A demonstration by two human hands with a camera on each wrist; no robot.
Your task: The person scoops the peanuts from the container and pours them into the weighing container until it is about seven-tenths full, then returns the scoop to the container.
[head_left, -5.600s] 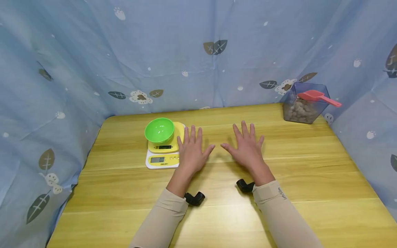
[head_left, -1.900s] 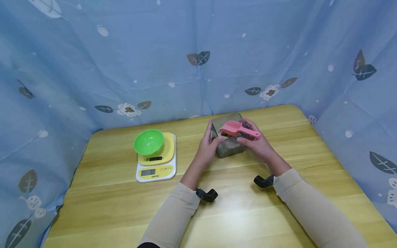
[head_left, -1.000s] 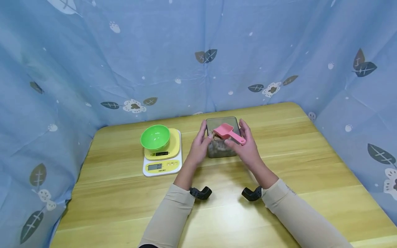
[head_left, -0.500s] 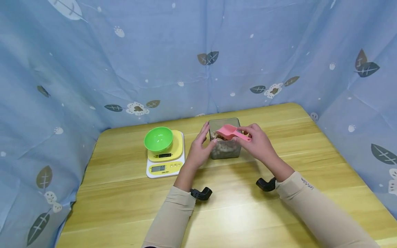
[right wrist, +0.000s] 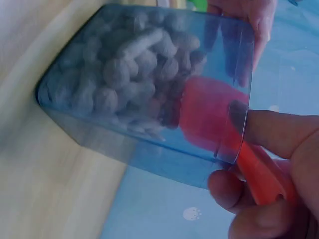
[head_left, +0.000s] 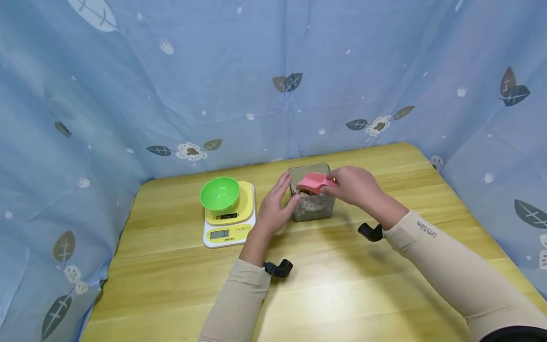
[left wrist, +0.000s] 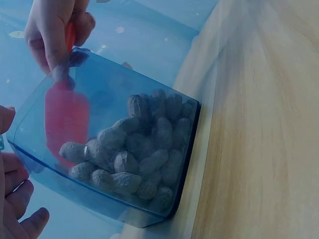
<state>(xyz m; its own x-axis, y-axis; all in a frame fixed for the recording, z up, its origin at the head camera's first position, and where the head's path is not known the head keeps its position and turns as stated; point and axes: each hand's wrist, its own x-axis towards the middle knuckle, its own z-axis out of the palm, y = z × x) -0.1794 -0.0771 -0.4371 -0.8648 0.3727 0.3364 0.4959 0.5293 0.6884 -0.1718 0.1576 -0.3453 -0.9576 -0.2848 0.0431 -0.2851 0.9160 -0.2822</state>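
Observation:
A clear smoky plastic box (head_left: pixel 324 213) of unshelled peanuts (left wrist: pixel 125 182) stands upright on the table. My right hand (head_left: pixel 358 186) reaches over its right side and pinches the handle of a pink scoop (head_left: pixel 314 182). Through the box wall, the right wrist view shows the scoop's head (right wrist: pixel 207 112) inside, at the peanuts' surface. My left hand (head_left: pixel 273 209) rests at the box's left side with fingers extended, its thumb by the near rim. From the left wrist camera, those left fingers (left wrist: pixel 20 199) lie close outside the rim.
Left of the box, a yellow and white kitchen scale (head_left: pixel 245 202) reads 0.0. A green bowl (head_left: pixel 220 194) sits on its platform. Behind the wooden table (head_left: pixel 171 285) and along both sides hangs a blue patterned curtain (head_left: pixel 239 71).
From the back right corner, the box was brought to the middle between both hands. My right hand then left the box, took the scoop's handle and turned over it. The left hand stayed beside the box.

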